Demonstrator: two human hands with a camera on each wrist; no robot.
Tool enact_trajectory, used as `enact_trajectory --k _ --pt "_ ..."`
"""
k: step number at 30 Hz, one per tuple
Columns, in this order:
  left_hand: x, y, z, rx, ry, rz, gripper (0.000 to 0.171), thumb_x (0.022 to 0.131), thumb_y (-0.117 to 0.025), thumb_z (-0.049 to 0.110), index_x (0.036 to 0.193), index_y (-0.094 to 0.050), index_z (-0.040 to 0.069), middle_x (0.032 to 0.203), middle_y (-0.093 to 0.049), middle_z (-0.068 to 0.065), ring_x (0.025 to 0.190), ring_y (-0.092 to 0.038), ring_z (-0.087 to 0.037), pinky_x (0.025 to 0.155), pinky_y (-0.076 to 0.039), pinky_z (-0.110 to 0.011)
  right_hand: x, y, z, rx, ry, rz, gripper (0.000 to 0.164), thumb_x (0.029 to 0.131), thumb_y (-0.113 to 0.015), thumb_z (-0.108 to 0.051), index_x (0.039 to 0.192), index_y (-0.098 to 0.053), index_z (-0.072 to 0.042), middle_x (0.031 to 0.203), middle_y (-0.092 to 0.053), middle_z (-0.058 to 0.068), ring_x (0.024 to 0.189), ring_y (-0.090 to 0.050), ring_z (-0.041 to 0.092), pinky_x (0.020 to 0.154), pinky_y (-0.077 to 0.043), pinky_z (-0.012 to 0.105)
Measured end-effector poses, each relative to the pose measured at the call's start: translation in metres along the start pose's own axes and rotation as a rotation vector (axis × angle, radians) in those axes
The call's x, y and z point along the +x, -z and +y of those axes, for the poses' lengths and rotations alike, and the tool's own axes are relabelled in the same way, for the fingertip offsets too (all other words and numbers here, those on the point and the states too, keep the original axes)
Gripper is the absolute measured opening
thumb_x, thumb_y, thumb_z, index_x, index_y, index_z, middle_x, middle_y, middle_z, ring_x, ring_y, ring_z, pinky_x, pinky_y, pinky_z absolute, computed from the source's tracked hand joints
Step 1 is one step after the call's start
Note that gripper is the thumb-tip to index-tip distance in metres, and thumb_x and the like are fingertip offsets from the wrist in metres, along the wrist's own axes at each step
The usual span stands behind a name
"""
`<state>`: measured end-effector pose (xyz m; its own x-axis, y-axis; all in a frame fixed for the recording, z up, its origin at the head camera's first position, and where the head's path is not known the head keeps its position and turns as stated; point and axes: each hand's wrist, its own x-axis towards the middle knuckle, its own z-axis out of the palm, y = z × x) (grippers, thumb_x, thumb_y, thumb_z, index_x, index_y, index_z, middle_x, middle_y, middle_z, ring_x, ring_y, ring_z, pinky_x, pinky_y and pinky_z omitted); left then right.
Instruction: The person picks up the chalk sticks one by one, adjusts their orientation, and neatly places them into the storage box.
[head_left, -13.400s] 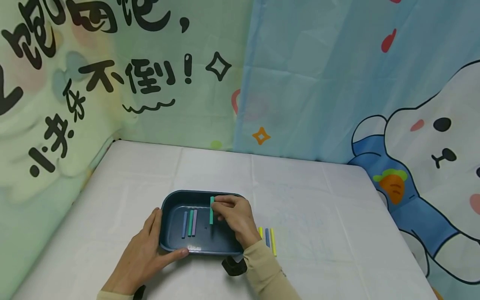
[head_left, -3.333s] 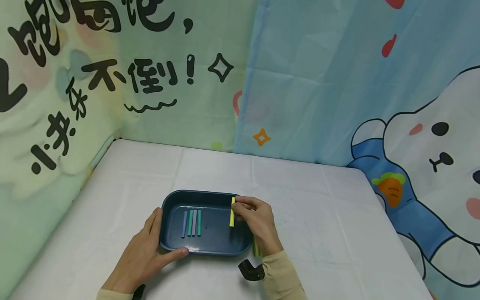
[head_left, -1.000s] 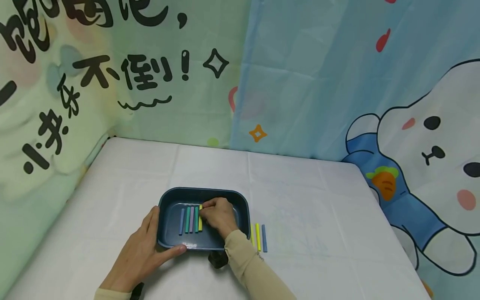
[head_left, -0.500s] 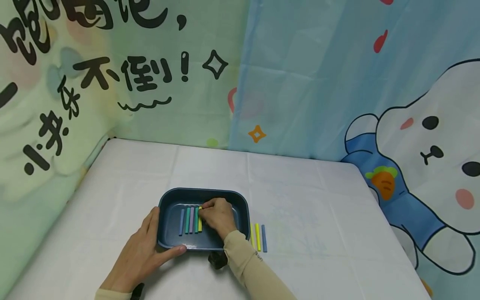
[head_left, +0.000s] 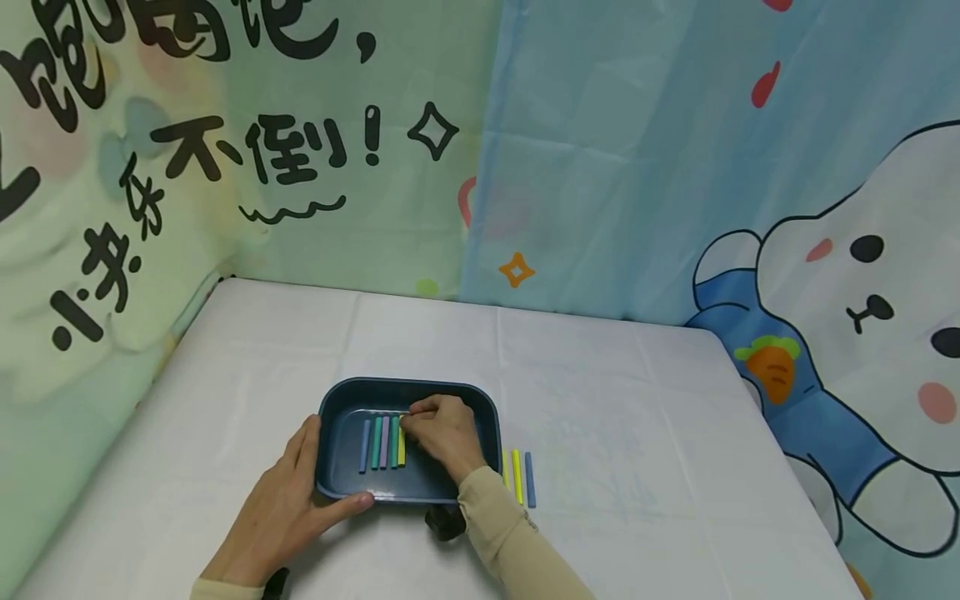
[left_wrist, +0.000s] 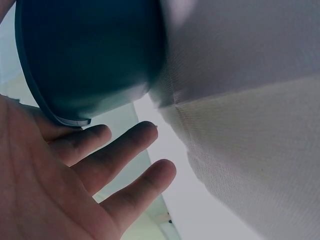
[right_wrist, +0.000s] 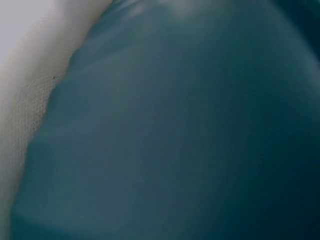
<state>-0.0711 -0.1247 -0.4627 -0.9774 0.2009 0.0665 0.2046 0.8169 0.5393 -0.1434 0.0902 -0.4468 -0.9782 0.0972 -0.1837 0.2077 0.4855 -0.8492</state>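
Observation:
In the head view a dark blue tray holds a row of chalk sticks: blue, green, purple, green and yellow. My right hand reaches inside, pinching the yellow stick near its far end at the row's right; the fingertips partly cover it. My left hand rests against the tray's left side, its thumb along the near rim. Straight, spread fingers of the left hand touch the tray's rim in the left wrist view. Only the tray's blurred wall and cloth appear in the right wrist view.
Right of the tray lie two more yellow chalk sticks, one partly hidden, and a blue one. A white cloth covers the table. Printed curtains rise behind. A black wrist camera hangs below the right sleeve.
Earlier my right hand set a green chalk stick into the row, then carried a yellow one leftward to the row's right end. Lately the hand has shifted very slightly right. The left hand stays put.

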Motion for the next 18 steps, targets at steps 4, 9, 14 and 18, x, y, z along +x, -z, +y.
enact_trajectory --k 4,9,14,18 --pt "0.001 0.001 0.001 0.002 0.004 -0.003 0.125 0.079 -0.067 0.077 0.158 -0.019 -0.008 0.159 -0.029 -0.028 0.134 -0.048 -0.044 0.103 -0.045 -0.056 -0.003 0.005 -0.002 -0.002 0.009 -0.001 0.024 0.082 -0.078 -0.014 0.102 -0.074 -0.001 0.084 -0.073 0.004 0.064 -0.065 0.011 0.059 -0.055 0.027" --pt "0.001 0.001 0.001 -0.001 0.007 -0.004 0.124 0.079 -0.067 0.076 0.158 -0.019 -0.007 0.159 -0.028 -0.028 0.134 -0.047 -0.044 0.103 -0.045 -0.057 -0.006 0.011 -0.002 -0.025 0.035 0.015 0.025 0.083 -0.078 -0.016 0.104 -0.075 -0.003 0.087 -0.073 0.005 0.063 -0.065 0.012 0.059 -0.056 0.027" --pt "0.001 0.0 0.002 0.006 0.024 -0.011 0.126 0.078 -0.067 0.078 0.158 -0.019 -0.007 0.159 -0.028 -0.028 0.134 -0.047 -0.044 0.104 -0.045 -0.057 -0.008 0.016 -0.001 -0.023 0.042 0.021 0.027 0.082 -0.078 -0.018 0.105 -0.075 -0.004 0.088 -0.073 0.004 0.065 -0.065 0.012 0.059 -0.055 0.027" --pt "0.001 -0.001 0.002 0.003 0.03 -0.014 0.127 0.078 -0.066 0.079 0.158 -0.019 -0.007 0.16 -0.028 -0.027 0.134 -0.048 -0.044 0.104 -0.045 -0.057 -0.01 0.019 -0.002 -0.012 0.026 0.023 0.028 0.081 -0.079 -0.02 0.106 -0.076 -0.006 0.088 -0.073 0.002 0.066 -0.065 0.012 0.06 -0.055 0.027"
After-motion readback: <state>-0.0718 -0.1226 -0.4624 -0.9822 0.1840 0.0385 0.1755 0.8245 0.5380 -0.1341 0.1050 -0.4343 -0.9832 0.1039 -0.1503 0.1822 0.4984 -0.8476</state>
